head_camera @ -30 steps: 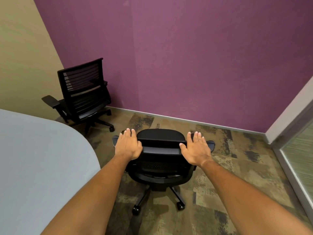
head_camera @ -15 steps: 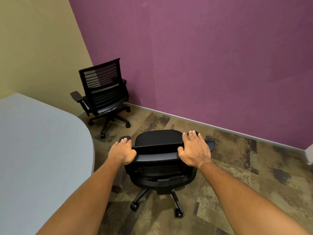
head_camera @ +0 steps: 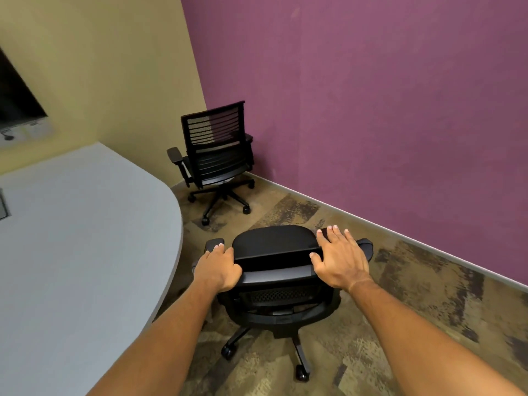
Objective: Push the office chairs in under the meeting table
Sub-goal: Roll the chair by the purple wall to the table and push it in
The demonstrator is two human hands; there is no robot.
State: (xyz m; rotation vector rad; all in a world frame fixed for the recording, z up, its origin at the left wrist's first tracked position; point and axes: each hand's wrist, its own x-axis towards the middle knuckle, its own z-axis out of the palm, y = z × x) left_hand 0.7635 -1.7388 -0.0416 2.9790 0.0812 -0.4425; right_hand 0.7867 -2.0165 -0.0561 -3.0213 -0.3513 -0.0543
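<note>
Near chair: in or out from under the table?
Out. Near chair stands wholly on carpet beside the table edge.

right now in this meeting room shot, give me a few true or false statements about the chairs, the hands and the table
1. Both hands rest on the backrest top of the near black office chair. True: the left hand is at its left end and the right hand at its right end.
2. The near chair is already tucked under the pale grey rounded meeting table. False: it stands on the carpet beside the table's curved edge.
3. A second black slat-back office chair stands in the corner by the purple wall. True.
4. The second chair lies tipped on its side. False: it stands upright on its castors.
5. The right hand is clenched into a fist. False: its fingers are spread over the backrest.
</note>
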